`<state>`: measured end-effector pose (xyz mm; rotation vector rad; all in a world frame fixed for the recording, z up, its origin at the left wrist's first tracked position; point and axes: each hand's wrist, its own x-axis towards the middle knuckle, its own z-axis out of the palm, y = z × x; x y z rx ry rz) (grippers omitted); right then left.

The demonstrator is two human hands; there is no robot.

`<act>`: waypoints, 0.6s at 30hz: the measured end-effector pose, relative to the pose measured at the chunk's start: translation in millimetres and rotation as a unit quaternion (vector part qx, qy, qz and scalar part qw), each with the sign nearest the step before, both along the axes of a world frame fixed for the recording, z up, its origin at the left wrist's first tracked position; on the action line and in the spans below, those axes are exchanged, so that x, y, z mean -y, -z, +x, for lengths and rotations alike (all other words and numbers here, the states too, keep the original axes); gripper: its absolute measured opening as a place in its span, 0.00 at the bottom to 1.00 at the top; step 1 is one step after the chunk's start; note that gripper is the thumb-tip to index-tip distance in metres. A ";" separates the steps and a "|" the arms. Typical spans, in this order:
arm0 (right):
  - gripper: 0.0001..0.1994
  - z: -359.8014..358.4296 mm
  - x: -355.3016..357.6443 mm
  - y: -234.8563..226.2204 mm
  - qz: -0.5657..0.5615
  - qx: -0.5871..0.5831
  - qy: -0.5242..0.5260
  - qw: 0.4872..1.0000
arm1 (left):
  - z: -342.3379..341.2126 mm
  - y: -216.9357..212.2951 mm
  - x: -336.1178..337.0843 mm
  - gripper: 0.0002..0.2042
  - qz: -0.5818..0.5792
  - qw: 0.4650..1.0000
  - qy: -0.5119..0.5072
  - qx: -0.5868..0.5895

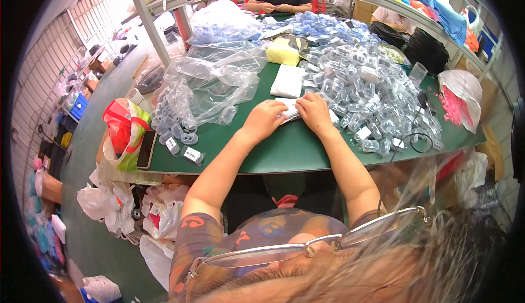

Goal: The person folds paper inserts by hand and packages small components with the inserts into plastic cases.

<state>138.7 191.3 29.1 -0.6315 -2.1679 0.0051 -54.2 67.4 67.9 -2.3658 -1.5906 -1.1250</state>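
Green desk (292,152) | white stack (290,108) at 12 o'clock | left grip (265,118) clamped on its 9 o'clock side | right grip (314,111) touching its 3 o'clock side, closure unclear | clear plastic cases (358,87) heaped 2 o'clock from it

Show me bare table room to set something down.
The green table is bare from left hand and right hand to its near edge. A strip lies between the clear bag and the farther white bundle. Crowded: right side, heaped with plastic cases.
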 end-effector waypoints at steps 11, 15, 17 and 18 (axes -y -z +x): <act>0.05 3.1 0.1 6.5 -0.010 -0.013 0.008 1.000 | -16.2 -1.1 -33.3 0.05 -0.058 0.996 0.040 -0.051; 0.05 2.3 1.9 7.2 -0.009 -0.026 0.009 1.000 | -8.9 -1.1 -30.3 0.05 -0.024 0.990 0.064 -0.127; 0.06 2.6 2.7 6.7 -0.023 -0.031 0.005 0.999 | -5.8 -0.4 -29.3 0.04 -0.017 0.996 0.051 -0.076; 0.06 2.2 3.0 6.8 -0.024 -0.032 0.007 0.999 | -5.8 -0.9 -29.2 0.04 -0.018 0.995 0.053 -0.077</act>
